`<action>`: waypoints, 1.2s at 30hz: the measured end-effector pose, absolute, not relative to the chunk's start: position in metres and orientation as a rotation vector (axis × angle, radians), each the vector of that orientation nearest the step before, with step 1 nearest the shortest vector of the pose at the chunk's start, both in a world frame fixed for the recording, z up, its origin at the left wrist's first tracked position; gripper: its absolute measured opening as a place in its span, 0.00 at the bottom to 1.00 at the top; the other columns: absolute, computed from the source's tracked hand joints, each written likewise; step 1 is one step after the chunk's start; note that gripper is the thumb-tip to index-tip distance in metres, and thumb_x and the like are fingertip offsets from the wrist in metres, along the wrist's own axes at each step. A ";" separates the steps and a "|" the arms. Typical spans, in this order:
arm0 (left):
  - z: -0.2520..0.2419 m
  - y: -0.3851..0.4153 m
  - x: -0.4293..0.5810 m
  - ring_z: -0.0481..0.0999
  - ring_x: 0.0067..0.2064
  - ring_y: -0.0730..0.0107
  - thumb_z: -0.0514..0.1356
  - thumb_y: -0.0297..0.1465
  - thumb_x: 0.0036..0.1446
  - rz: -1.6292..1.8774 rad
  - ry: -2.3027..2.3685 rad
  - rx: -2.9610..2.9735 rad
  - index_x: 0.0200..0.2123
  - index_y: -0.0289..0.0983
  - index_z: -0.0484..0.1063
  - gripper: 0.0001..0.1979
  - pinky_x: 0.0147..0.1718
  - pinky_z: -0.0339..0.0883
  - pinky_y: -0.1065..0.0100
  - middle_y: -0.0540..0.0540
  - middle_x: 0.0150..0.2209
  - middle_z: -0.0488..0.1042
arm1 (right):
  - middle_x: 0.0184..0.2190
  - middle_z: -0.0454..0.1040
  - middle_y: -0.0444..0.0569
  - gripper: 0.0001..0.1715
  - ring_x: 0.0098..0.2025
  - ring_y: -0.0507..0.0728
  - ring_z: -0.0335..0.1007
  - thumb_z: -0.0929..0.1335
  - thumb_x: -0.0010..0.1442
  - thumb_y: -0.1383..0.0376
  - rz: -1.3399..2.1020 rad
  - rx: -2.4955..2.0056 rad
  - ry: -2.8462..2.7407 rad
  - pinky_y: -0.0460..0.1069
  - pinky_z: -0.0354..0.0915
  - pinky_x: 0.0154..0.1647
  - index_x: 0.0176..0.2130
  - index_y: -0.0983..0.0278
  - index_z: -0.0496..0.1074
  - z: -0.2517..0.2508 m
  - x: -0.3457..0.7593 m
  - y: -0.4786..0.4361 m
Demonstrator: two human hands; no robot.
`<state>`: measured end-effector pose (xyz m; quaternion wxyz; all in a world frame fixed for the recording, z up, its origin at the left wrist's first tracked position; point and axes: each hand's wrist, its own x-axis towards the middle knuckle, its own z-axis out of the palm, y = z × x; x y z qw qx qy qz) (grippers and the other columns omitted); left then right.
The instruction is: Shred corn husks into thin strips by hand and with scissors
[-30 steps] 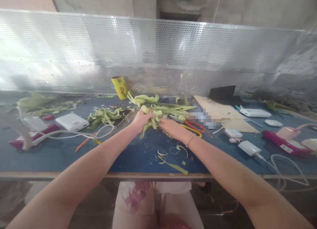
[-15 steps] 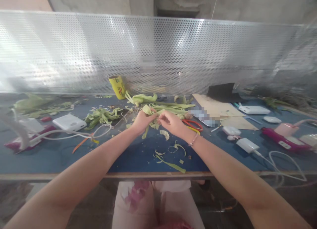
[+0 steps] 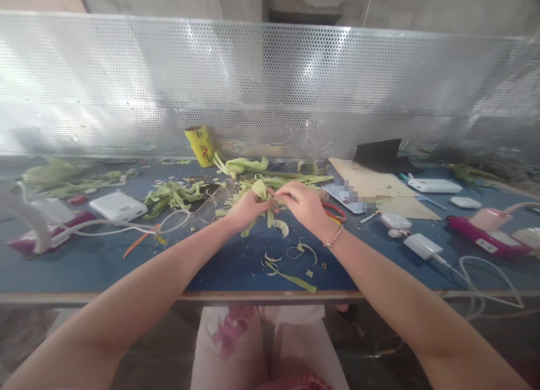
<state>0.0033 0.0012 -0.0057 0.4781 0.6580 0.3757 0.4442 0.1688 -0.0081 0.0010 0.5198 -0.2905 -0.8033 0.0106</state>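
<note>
**Left hand [image 3: 247,209] pinches a pale green husk [image 3: 262,191] amid crowded blue tabletop [image 3: 169,274]**

We hold the husk at the middle of the table, gripped between our left thumb and fingers. Our right hand [image 3: 304,204] meets it from the other side, fingertips drawn together against it; we cannot tell whether they have caught a bit of it.

Clutter presses in on us. Long green leaves [image 3: 297,179] lie just behind our hands, and a heap of green strips [image 3: 177,196] sits to the left. Right beside our right hand, red-and-yellow scissors [image 3: 336,209] are partly hidden by it, with a phone [image 3: 348,197] and brown paper sheets [image 3: 371,180] beyond. A looped white cable [image 3: 126,227] crosses the left side by a white box [image 3: 118,206]. Loose peelings [image 3: 295,282] lie near the front edge.

As for containers, a yellow can [image 3: 200,146] leans near the perforated metal screen [image 3: 253,63]; we cannot see what it holds. A white earbud case [image 3: 395,221] lies at the right, before a purple power strip [image 3: 485,239].
</note>
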 end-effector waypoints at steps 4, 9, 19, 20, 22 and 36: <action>-0.006 0.000 0.004 0.73 0.25 0.72 0.64 0.34 0.44 1.041 0.911 1.580 0.35 0.36 0.68 0.14 0.22 0.57 0.74 0.47 0.24 0.76 | 0.31 0.74 0.46 0.08 0.36 0.55 0.70 0.64 0.59 0.68 0.030 -0.766 -1.934 0.51 0.64 0.40 0.31 0.60 0.72 -0.002 0.173 -0.004; -0.005 0.000 0.003 0.72 0.23 0.74 0.65 0.33 0.45 1.016 0.889 1.563 0.36 0.35 0.68 0.14 0.19 0.54 0.75 0.46 0.24 0.76 | 0.31 0.73 0.46 0.07 0.35 0.54 0.69 0.64 0.59 0.68 0.013 -0.772 -1.969 0.50 0.64 0.39 0.32 0.60 0.71 -0.002 0.175 -0.002; -0.004 -0.001 0.005 0.78 0.31 0.66 0.68 0.28 0.38 1.018 0.770 1.456 0.32 0.33 0.72 0.14 0.35 0.71 0.65 0.46 0.29 0.76 | 0.33 0.73 0.48 0.10 0.38 0.54 0.69 0.62 0.61 0.67 -0.034 -0.717 -2.027 0.51 0.65 0.41 0.34 0.61 0.71 -0.003 0.175 -0.005; -0.005 -0.001 0.006 0.78 0.31 0.66 0.68 0.27 0.38 1.019 0.771 1.466 0.32 0.33 0.73 0.14 0.36 0.71 0.64 0.45 0.30 0.77 | 0.33 0.73 0.48 0.10 0.38 0.55 0.69 0.61 0.62 0.66 -0.042 -0.701 -2.035 0.51 0.65 0.42 0.34 0.61 0.71 -0.003 0.175 -0.006; -0.005 -0.002 0.007 0.78 0.31 0.67 0.68 0.27 0.38 1.026 0.777 1.486 0.32 0.33 0.74 0.13 0.37 0.72 0.64 0.45 0.31 0.77 | 0.34 0.74 0.48 0.11 0.38 0.54 0.70 0.61 0.62 0.66 -0.056 -0.677 -2.045 0.51 0.65 0.42 0.35 0.61 0.72 -0.003 0.174 -0.008; -0.006 -0.003 0.010 0.78 0.28 0.67 0.68 0.25 0.36 1.099 0.753 1.482 0.42 0.36 0.61 0.28 0.35 0.71 0.63 0.51 0.28 0.74 | 0.25 0.74 0.45 0.04 0.28 0.52 0.68 0.70 0.48 0.66 0.587 -1.023 -1.773 0.48 0.64 0.31 0.26 0.64 0.71 -0.002 0.173 0.007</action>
